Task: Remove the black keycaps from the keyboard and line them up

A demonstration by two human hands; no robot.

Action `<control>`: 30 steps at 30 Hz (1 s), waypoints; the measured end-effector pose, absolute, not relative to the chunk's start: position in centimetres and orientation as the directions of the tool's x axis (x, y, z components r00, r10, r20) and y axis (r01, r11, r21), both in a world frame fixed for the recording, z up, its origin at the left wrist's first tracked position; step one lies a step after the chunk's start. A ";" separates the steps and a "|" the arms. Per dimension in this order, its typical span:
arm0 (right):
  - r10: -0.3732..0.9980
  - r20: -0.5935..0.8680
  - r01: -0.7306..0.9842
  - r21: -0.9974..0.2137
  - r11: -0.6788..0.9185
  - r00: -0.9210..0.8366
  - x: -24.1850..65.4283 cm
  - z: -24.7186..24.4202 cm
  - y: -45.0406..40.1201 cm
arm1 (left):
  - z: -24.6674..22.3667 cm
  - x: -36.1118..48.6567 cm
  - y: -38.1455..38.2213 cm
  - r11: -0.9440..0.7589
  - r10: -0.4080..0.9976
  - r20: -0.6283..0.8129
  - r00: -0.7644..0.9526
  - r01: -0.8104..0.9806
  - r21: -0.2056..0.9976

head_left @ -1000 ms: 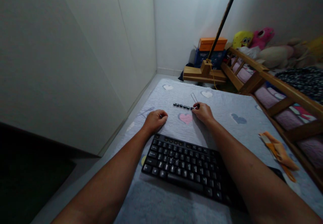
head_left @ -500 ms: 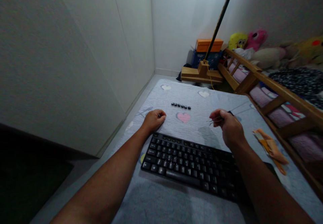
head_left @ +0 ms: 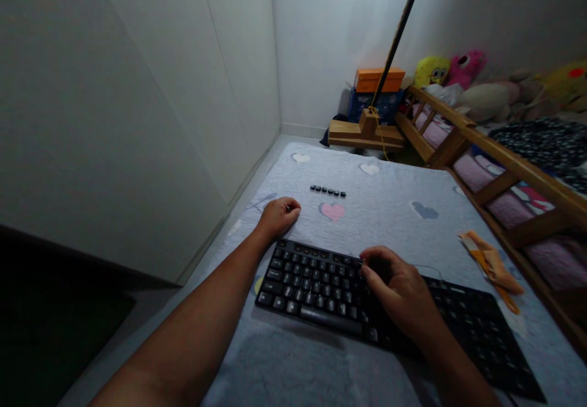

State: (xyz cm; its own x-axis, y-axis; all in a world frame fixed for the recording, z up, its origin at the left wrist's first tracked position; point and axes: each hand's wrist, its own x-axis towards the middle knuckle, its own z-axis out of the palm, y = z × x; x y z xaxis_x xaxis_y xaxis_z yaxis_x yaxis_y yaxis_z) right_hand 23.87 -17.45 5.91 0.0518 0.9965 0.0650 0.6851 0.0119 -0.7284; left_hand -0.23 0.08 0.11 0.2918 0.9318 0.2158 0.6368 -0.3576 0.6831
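A black keyboard (head_left: pixel 321 285) lies on the patterned bedspread, its top row partly showing what look like bare key sockets. Over its upper middle is my right hand (head_left: pixel 398 285), thumb and forefinger pinched at the top row. It is closed on a thin wire keycap puller, now mostly hidden by the fingers. Resting on the cloth beyond the keyboard's left corner, my left hand (head_left: pixel 280 216) is curled closed; a small dark spot shows between its fingers, too small to name. Several black keycaps (head_left: pixel 328 190) stand in a row past the pink heart.
An orange-handled brush (head_left: pixel 481 260) and a tan cloth-like piece (head_left: pixel 499 269) lie right of the keyboard. A wooden bed rail (head_left: pixel 499 150) runs along the right, a white wardrobe (head_left: pixel 183 89) along the left. Behind stands a wooden base (head_left: pixel 367 131) with a dark pole.
My right hand has come down and toward me, from above the cloth beyond the keyboard to the keyboard's top row. My left hand has stayed in place.
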 end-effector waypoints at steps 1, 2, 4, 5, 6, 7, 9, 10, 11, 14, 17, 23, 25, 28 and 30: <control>0.996 0.080 0.692 -0.721 0.029 0.042 23.7 5.8 -17.5 | 0.1 -0.2 0.1 -0.355 0.933 0.214 0.289 0.637 0.685; 0.995 0.094 0.698 -0.715 0.045 0.032 23.6 5.7 -17.5 | 0.1 -0.2 0.1 -0.352 0.934 0.212 0.288 0.637 0.686; 0.993 0.121 0.709 -0.701 0.078 0.011 23.4 5.5 -17.6 | 0.1 -0.3 0.1 -0.351 0.934 0.211 0.288 0.638 0.685; 0.991 0.136 0.713 -0.695 0.095 0.000 23.3 5.5 -17.6 | 0.1 -0.3 0.1 -0.353 0.933 0.212 0.290 0.638 0.684; 0.989 0.150 0.716 -0.689 0.112 -0.010 23.3 5.4 -17.6 | 0.1 -0.3 0.1 -0.356 0.933 0.213 0.291 0.638 0.683; 0.987 0.162 0.722 -0.680 0.124 -0.018 23.2 5.3 -17.6 | 0.1 -0.3 0.1 -0.358 0.932 0.215 0.293 0.637 0.682; 0.983 0.181 0.740 -0.656 0.146 -0.033 23.2 5.1 -17.5 | 0.1 -0.3 0.1 -0.358 0.932 0.216 0.293 0.638 0.682; 0.982 0.186 0.750 -0.643 0.153 -0.040 23.3 5.0 -17.5 | 0.1 -0.2 0.1 -0.357 0.932 0.216 0.291 0.638 0.682; 0.981 0.190 0.760 -0.631 0.158 -0.047 23.4 4.9 -17.5 | 0.2 -0.2 0.1 -0.357 0.932 0.217 0.290 0.638 0.682; 0.979 0.191 0.769 -0.616 0.170 -0.063 23.7 4.8 -17.5 | 0.2 -0.2 0.1 -0.361 0.931 0.219 0.293 0.638 0.680; 0.979 0.176 0.759 -0.624 0.188 -0.099 23.9 4.8 -17.5 | 0.2 -0.2 0.1 -0.360 0.931 0.217 0.294 0.641 0.678; 0.979 0.164 0.730 -0.654 0.198 -0.119 23.6 5.0 -17.3 | 0.1 -0.2 0.2 -0.358 0.932 0.213 0.294 0.640 0.680; 0.980 0.165 0.725 -0.662 0.191 -0.108 23.5 5.0 -17.3 | 0.0 -0.2 0.2 -0.358 0.932 0.214 0.294 0.641 0.678; 0.984 0.164 0.731 -0.662 0.166 -0.074 23.3 4.9 -17.4 | 0.0 -0.2 0.3 -0.364 0.930 0.219 0.297 0.637 0.680; 0.986 0.159 0.743 -0.654 0.142 -0.048 23.1 5.0 -17.4 | -0.1 -0.2 0.3 -0.365 0.929 0.220 0.298 0.635 0.681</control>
